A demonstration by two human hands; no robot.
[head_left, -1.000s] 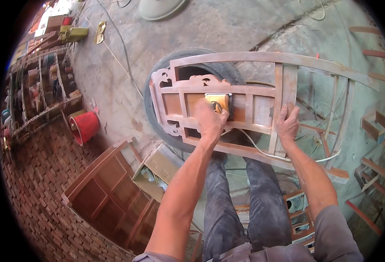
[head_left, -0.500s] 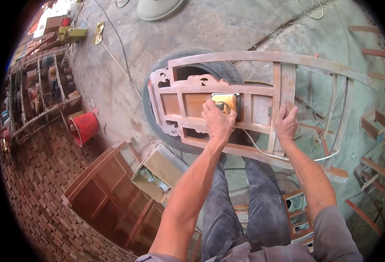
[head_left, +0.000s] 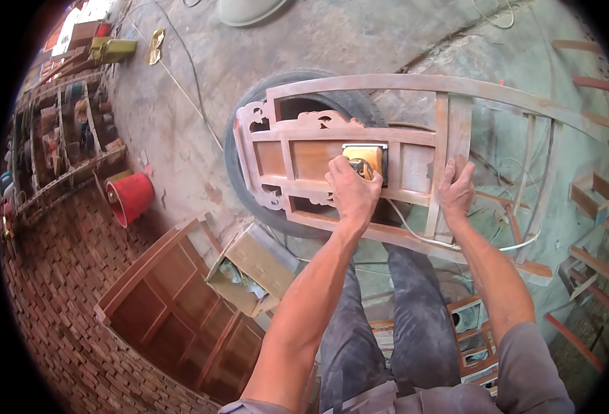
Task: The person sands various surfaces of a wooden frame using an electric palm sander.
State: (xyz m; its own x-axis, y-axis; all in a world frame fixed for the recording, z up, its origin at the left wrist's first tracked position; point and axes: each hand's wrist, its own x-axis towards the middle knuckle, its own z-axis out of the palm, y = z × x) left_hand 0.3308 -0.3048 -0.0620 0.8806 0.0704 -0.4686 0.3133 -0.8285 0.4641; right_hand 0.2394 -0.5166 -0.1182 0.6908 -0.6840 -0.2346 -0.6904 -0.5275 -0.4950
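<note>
My left hand (head_left: 354,193) is wrapped round the top of a yellow-and-black power sander (head_left: 365,157). The sander sits flat on the back panel of a carved wooden chair frame (head_left: 318,161), near a crosspiece. Gripping the frame's wide crossboard further right is my right hand (head_left: 458,192), its thumb and fingers partly bent over the wood. The frame lies on its back, its carved end resting on a black tyre (head_left: 234,169). A pale cord (head_left: 415,234) trails from the sander across the frame toward the right.
A red bucket (head_left: 132,198), an open cardboard box (head_left: 263,265) and a brown panelled wooden piece (head_left: 173,297) stand at left. Cluttered shelving (head_left: 70,138) lines the brick area. More wooden frame parts (head_left: 598,196) lie at right, and another frame (head_left: 476,331) is by my legs.
The sander has slid slightly right along the panel with my left hand. My right hand stays on the crossboard; the view has shifted a little.
</note>
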